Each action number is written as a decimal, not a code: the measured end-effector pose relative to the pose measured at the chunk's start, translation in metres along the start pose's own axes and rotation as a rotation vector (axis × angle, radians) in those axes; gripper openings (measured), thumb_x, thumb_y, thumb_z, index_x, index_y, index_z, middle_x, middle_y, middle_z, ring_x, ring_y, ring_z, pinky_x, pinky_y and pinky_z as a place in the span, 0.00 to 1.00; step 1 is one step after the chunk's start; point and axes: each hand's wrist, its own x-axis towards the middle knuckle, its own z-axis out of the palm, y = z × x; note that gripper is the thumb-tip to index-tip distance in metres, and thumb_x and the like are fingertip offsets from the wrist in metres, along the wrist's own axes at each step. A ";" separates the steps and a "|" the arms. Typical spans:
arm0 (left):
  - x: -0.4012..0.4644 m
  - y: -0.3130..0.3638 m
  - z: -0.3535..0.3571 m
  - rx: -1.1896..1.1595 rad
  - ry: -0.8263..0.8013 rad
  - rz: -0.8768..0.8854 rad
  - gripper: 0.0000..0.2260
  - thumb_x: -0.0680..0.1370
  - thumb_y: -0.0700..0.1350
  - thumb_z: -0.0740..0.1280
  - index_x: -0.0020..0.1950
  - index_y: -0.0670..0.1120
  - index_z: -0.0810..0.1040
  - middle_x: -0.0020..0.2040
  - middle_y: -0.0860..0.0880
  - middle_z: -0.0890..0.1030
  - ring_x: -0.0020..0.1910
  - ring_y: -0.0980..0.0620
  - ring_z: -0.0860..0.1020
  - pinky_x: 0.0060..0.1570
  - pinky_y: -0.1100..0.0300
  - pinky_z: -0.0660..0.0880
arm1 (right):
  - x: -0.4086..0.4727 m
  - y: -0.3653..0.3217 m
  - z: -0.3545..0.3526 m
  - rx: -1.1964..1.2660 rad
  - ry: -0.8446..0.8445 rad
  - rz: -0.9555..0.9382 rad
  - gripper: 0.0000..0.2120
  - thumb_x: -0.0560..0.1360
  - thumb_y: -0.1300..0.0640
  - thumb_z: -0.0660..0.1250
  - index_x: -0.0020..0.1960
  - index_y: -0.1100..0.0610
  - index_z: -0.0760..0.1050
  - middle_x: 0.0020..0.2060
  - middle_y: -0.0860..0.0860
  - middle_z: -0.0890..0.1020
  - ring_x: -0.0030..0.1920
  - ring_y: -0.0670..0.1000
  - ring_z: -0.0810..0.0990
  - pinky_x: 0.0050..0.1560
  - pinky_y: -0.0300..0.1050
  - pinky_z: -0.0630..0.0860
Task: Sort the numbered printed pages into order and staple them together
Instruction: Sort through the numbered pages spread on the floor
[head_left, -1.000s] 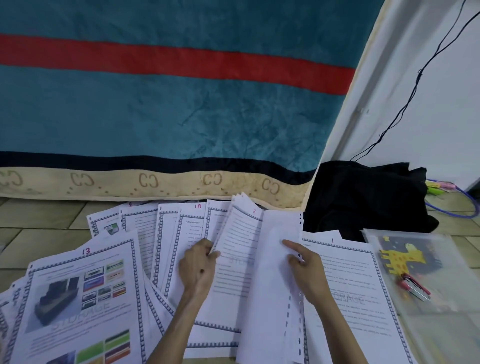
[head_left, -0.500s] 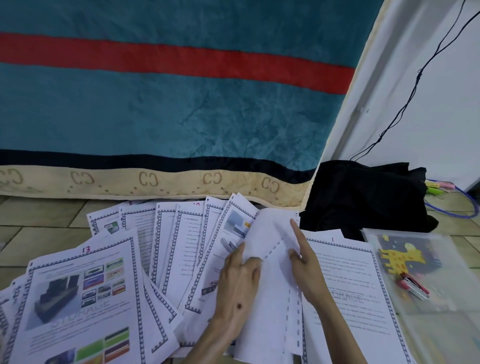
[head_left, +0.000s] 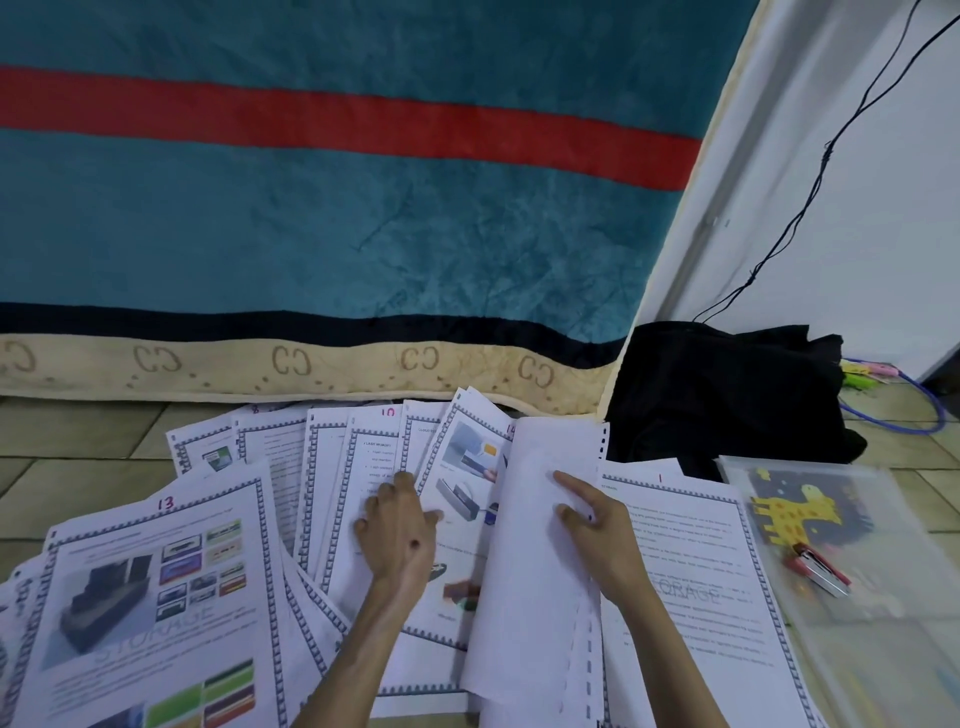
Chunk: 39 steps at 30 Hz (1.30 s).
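My left hand (head_left: 400, 530) lay with fingers spread flat on the fanned white printed pages (head_left: 363, 499); at three o'clock, my right hand (head_left: 597, 530) pressed straight fingers on a blank-backed sheet (head_left: 530, 597), its perforated edge free.

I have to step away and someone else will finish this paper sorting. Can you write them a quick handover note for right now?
Left hand: fingers spread flat on the fanned pages, holding nothing.
Right hand: resting on a face-down sheet, index finger extended, pinning it.
Page 13 lies face up at the left; page 1 lies at the right under the right forearm; page 10 is in the fan.
The stapler sits untouched on the giraffe folder at the right.
Done: pages spread out, numbers showing.
Left: stack them in order, then staple.
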 end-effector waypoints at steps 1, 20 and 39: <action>0.003 -0.001 0.000 -0.028 0.006 -0.008 0.21 0.75 0.50 0.69 0.64 0.44 0.70 0.59 0.44 0.77 0.60 0.44 0.74 0.54 0.51 0.70 | 0.000 0.000 0.000 -0.004 0.001 -0.002 0.17 0.77 0.67 0.61 0.62 0.53 0.76 0.57 0.47 0.76 0.58 0.44 0.73 0.57 0.34 0.66; -0.048 0.044 -0.005 -0.462 -0.102 0.355 0.11 0.80 0.48 0.59 0.60 0.50 0.77 0.46 0.55 0.79 0.46 0.56 0.78 0.52 0.58 0.76 | 0.001 -0.014 0.001 0.101 -0.126 -0.016 0.18 0.80 0.62 0.56 0.64 0.46 0.73 0.59 0.45 0.74 0.50 0.33 0.72 0.48 0.26 0.67; 0.004 -0.007 -0.029 -0.246 -0.080 -0.009 0.11 0.77 0.45 0.66 0.35 0.49 0.71 0.33 0.52 0.74 0.33 0.53 0.73 0.36 0.63 0.71 | 0.005 0.003 -0.014 0.039 0.046 0.160 0.20 0.73 0.70 0.61 0.60 0.53 0.77 0.54 0.52 0.79 0.28 0.39 0.72 0.32 0.29 0.70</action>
